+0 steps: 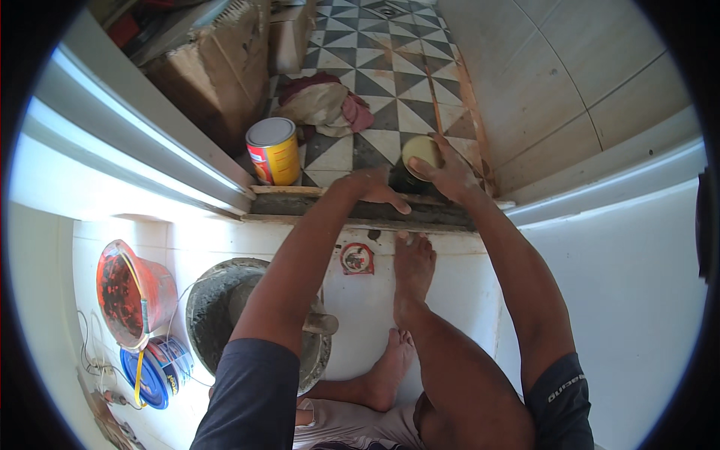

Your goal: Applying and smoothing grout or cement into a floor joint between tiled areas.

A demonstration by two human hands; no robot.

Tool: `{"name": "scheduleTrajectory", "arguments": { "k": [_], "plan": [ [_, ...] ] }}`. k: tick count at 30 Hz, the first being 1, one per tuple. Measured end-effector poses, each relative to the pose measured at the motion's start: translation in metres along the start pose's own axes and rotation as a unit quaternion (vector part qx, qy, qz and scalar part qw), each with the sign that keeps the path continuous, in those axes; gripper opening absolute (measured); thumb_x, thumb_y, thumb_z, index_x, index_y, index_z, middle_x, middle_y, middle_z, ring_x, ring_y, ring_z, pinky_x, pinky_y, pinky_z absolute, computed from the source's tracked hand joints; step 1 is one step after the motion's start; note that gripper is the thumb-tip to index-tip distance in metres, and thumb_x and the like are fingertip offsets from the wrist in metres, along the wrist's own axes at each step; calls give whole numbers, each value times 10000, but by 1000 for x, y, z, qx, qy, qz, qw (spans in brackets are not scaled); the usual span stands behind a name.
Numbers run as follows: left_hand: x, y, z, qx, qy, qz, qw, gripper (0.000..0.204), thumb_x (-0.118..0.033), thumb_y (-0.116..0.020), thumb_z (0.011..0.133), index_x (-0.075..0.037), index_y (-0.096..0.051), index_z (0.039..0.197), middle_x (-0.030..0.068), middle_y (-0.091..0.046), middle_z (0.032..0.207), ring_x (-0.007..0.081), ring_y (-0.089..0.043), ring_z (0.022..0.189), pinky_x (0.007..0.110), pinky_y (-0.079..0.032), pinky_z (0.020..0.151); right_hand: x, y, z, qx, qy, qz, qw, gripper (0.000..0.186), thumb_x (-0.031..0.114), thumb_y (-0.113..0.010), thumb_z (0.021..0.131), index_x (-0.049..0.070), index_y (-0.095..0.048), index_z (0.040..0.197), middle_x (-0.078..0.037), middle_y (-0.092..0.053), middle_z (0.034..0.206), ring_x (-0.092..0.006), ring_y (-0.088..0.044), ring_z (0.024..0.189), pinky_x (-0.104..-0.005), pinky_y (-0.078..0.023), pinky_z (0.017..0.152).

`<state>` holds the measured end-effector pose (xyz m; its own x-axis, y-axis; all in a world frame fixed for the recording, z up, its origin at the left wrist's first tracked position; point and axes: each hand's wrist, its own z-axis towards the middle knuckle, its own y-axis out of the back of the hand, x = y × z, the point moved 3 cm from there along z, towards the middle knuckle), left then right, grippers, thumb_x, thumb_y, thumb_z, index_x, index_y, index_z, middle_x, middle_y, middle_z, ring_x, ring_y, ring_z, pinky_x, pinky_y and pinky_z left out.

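A: Where are the hands?

B: Both at the doorway step (360, 208), a grey, rough strip of wet-looking mortar edged by a thin wooden batten. The left hand (373, 187) lies palm down on the step, fingers loosely spread and drooping over its near edge, holding nothing. The right hand (450, 174) is just right of it, fingers wrapped round a small dark tin (417, 166) with a round pale-yellow top.

A: Is the tin on the ground?

B: It sits at the far edge of the step, on the patterned floor (390, 82). Whether it rests fully or is lifted, cannot tell.

A: And the floor?

B: Tiles with black, grey and white triangles, matte. A narrow wood strip (472, 105) runs along the right wall, which has large smooth beige tiles.

A: Other items beyond the step?

B: A cylindrical can (273, 151), yellow and red with a shiny metal lid, left of the hands. Behind it a crumpled cloth bundle (324, 103), cream and pink. A cardboard box (217, 75) sits far left.

A: Near side?

B: Glossy white floor tiles. A round pan (217, 307) caked with grey mortar sits under the left arm. Left of it are a red bucket (131, 294), tilted and stained inside, and a blue tub (161, 369) with a yellow handle. The person's bare feet (409, 270) are planted near the step.
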<state>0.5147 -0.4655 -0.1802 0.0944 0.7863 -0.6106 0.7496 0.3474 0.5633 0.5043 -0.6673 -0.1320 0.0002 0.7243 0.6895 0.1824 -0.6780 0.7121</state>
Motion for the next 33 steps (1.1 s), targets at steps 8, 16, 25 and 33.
{"name": "scheduleTrajectory", "arguments": {
  "k": [8,16,25,33],
  "plan": [
    [7,-2,4,-8,-39,-20,999,1202,-631,-883,596,52,-455,1488,274,-581,1426,367,-569,1333,425,-439,1125,-8,-6,-6,-24,32,-61,997,1078,658,-685,860,89,-202,1637,-296,-537,1441,-438,-531,1347,-470,-413,1126],
    [-9,0,-9,47,-4,49,998,1008,-664,-876,560,82,-687,1212,259,-702,1230,356,-691,1138,425,-526,981,0,-3,-9,-8,7,-58,998,1117,670,-690,851,102,-155,1650,-333,-508,1438,-482,-510,1353,-492,-415,1124],
    [-8,-2,-9,37,2,74,997,912,-673,-850,602,115,-735,1045,257,-743,1041,357,-735,961,438,-552,870,10,3,-15,44,-44,-65,996,1124,661,-649,894,84,-63,1660,-288,-429,1559,-437,-445,1434,-449,-354,1178],
    [-6,-7,-4,29,3,79,996,903,-671,-842,615,103,-731,1067,270,-733,1094,369,-717,1049,440,-538,942,3,-5,-12,11,-26,-45,999,1183,707,-682,840,32,-127,1638,-348,-467,1470,-488,-498,1361,-488,-414,1129]
  ]
}}
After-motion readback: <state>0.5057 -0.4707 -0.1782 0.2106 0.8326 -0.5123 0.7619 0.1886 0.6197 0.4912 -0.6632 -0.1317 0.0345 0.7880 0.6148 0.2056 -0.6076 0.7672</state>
